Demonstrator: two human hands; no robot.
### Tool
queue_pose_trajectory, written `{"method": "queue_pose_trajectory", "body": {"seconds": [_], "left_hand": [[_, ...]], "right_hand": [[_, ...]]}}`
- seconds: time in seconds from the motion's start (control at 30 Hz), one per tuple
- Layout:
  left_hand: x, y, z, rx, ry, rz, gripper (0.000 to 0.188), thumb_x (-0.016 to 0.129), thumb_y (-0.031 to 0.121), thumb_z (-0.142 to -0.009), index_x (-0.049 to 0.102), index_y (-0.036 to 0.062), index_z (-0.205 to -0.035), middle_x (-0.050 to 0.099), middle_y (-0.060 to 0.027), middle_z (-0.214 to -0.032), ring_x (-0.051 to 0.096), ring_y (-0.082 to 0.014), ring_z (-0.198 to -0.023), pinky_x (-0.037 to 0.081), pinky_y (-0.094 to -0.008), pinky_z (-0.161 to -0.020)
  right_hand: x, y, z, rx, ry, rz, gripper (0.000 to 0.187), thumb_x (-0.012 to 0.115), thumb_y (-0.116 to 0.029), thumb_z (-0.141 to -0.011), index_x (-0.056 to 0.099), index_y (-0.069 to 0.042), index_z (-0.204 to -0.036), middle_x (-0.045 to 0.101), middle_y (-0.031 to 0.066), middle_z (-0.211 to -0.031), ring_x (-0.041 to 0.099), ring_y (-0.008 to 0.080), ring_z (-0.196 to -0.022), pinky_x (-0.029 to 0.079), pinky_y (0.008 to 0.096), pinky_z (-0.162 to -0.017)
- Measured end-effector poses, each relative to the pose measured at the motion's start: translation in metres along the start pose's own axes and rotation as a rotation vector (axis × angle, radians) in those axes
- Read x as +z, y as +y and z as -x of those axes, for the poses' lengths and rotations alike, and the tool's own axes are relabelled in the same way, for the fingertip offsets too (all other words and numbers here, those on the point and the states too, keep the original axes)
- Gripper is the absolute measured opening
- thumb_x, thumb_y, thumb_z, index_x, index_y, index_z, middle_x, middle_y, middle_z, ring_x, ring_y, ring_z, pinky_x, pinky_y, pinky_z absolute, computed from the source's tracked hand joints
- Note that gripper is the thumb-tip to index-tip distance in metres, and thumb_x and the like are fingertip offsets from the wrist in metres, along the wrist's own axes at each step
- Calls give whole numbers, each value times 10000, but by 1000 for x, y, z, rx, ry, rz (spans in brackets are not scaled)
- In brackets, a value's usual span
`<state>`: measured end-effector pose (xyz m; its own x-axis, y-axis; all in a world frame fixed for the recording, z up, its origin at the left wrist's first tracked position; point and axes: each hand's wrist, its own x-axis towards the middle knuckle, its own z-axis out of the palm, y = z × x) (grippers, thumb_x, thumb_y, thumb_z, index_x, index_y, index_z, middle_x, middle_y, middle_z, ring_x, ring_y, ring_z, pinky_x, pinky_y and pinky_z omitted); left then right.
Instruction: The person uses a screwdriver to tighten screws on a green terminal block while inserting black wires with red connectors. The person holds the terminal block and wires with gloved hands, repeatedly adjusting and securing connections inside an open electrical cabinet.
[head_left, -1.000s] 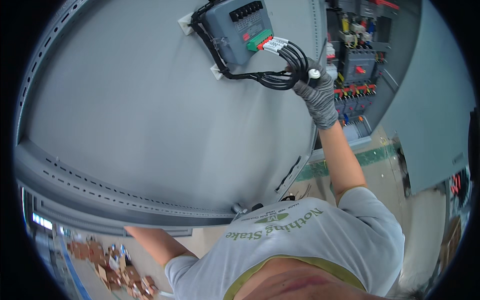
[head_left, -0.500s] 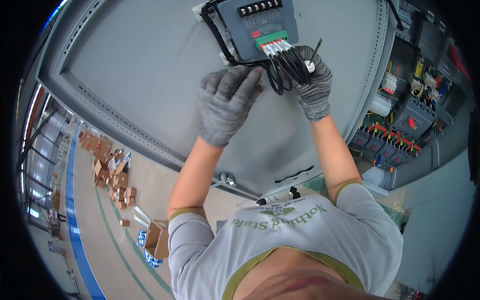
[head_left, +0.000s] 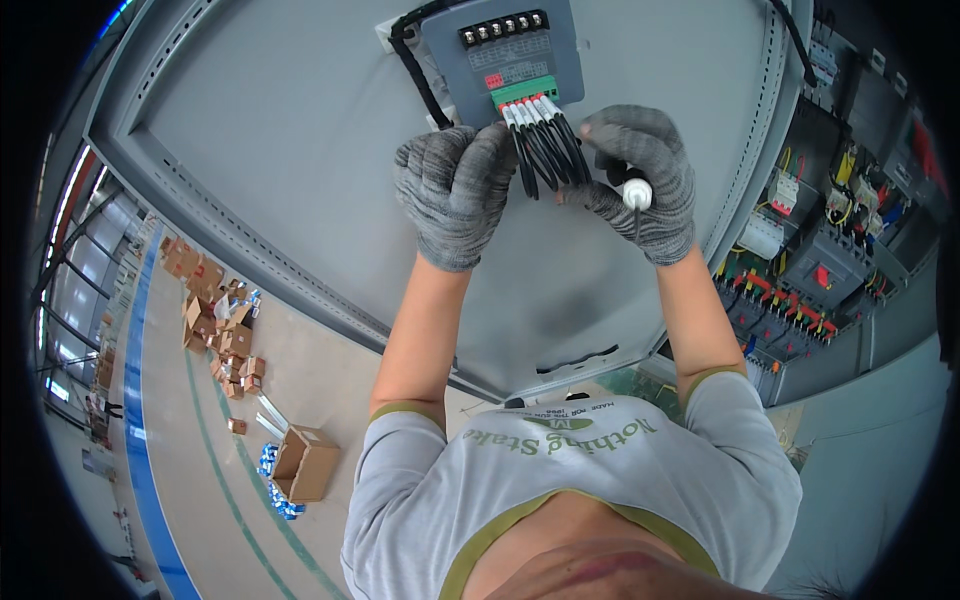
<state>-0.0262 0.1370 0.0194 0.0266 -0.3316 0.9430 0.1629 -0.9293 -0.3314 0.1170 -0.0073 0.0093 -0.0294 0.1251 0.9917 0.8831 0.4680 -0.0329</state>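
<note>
A row of black wires (head_left: 546,150) with white sleeves hangs in loops from the green terminal block (head_left: 525,91) of a grey meter (head_left: 502,50). Curled at the left side of these wires, my left hand (head_left: 453,190), in a grey knit glove, has its fingertips closed on them. My right hand (head_left: 655,175), gloved alike, grips a small screwdriver (head_left: 637,194) with a white-ended handle against its palm. Its thumb and forefinger are spread beside the right side of the wires. The left fingers hide part of the wires.
The meter is on a grey cabinet door (head_left: 300,150) with perforated edge rails. A black wrapped cable (head_left: 413,70) runs down its left side. On the right is an open cabinet with breakers (head_left: 828,262) and wiring. Cardboard boxes (head_left: 306,463) lie on the floor at left.
My left hand has come up to the wires and closed on them. My right hand has moved slightly right and spread its thumb and forefinger; the screwdriver's shaft has swung from up to down.
</note>
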Motion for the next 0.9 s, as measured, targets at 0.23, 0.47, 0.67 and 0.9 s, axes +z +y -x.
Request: {"method": "queue_pose_trajectory", "body": {"seconds": [0.23, 0.47, 0.67, 0.9], "left_hand": [[-2, 1, -24, -39, -55, 72, 555, 815, 160, -623, 642, 141, -1150, 606, -5, -891, 586, -176, -758, 460, -331, -657], [-10, -15, -30, 144, -81, -59, 593, 806, 207, -586, 643, 179, -1155, 598, 6, -983, 576, -194, -870, 463, -332, -740], [-11, -21, -31, 152, -126, -30, 581, 809, 219, -545, 657, 163, -1103, 596, -1, -1001, 578, -219, -875, 488, -353, -748], [-9, -35, -29, 196, -136, 14, 550, 805, 239, -570, 648, 168, -1092, 598, -8, -1013, 583, -227, -875, 483, -352, -721]], "right_hand": [[-14, 13, -54, -343, -388, 99, 699, 804, -170, -640, 584, -172, -1303, 564, 71, -1140, 552, 269, -1076, 498, 363, -923], [-11, 14, -69, -362, -479, 99, 553, 715, -82, -720, 612, -188, -1253, 601, 76, -1123, 623, 283, -986, 540, 372, -851], [-2, 20, -67, -477, -411, 75, 428, 654, -64, -787, 650, -196, -1194, 640, 71, -1094, 636, 277, -958, 549, 350, -801], [-8, -1, -80, -512, -399, 116, 527, 745, -118, -675, 662, -128, -1195, 653, 78, -1027, 626, 259, -898, 495, 365, -817]]}}
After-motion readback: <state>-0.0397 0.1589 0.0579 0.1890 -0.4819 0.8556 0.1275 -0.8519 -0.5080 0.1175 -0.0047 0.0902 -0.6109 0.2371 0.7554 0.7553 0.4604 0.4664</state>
